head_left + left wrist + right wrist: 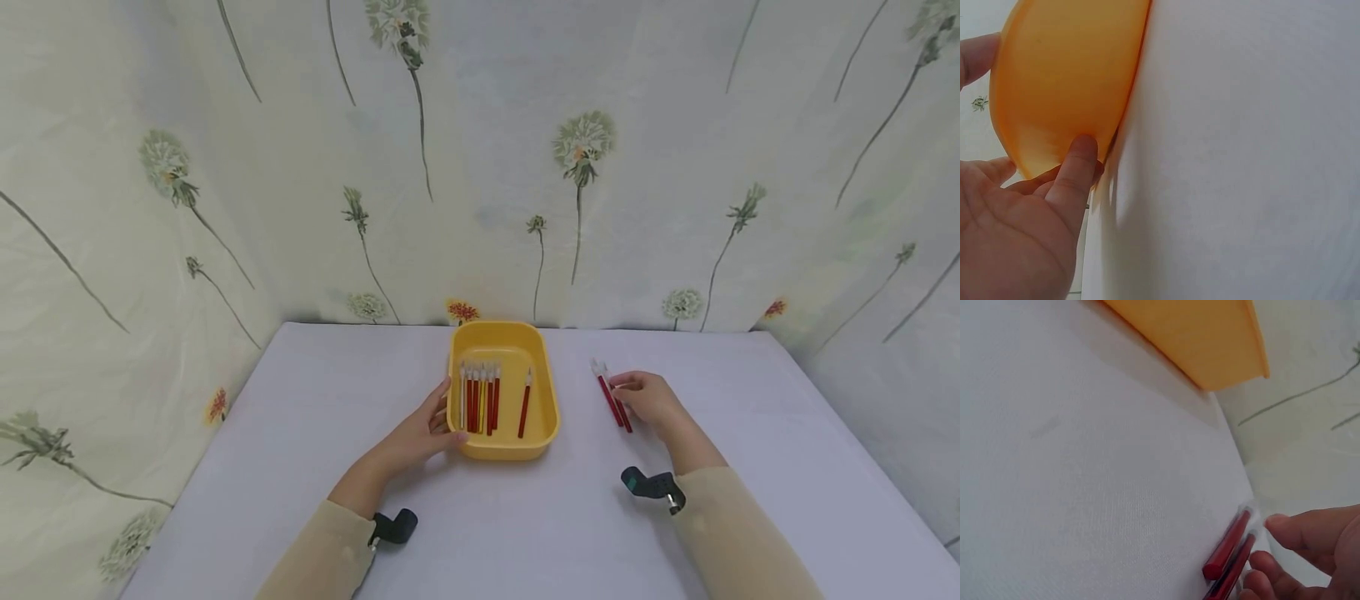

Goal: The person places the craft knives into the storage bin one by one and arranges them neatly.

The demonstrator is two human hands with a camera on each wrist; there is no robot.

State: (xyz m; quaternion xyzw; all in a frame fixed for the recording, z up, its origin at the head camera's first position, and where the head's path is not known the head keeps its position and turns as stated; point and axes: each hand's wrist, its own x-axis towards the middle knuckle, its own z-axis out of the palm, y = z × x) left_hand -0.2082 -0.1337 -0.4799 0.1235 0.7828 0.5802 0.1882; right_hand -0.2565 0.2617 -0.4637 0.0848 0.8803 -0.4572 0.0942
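Note:
A yellow plastic tray [507, 451] sits mid-table, with my left hand [420, 429] gripping its near left corner. The left thumb lies over the near rim; the other fingers are against the left wall [1079, 75], as the left wrist view shows. Inside lies a row of slim paintbrushes [475, 404], red, yellow and whitish, with pale capped tips. One red paintbrush [524, 408] lies apart on the right. Outside the tray, two red paintbrushes [1225, 553] lie side by side on the table. Over their capped ends hovers my right hand [647, 398], its thumb and fingers parted.
A white cloth covers the table [570, 517]. Behind it and at both sides hangs a pale curtain [480, 167] printed with dandelions. Dark wrist cameras [652, 485] stick out from both sleeves.

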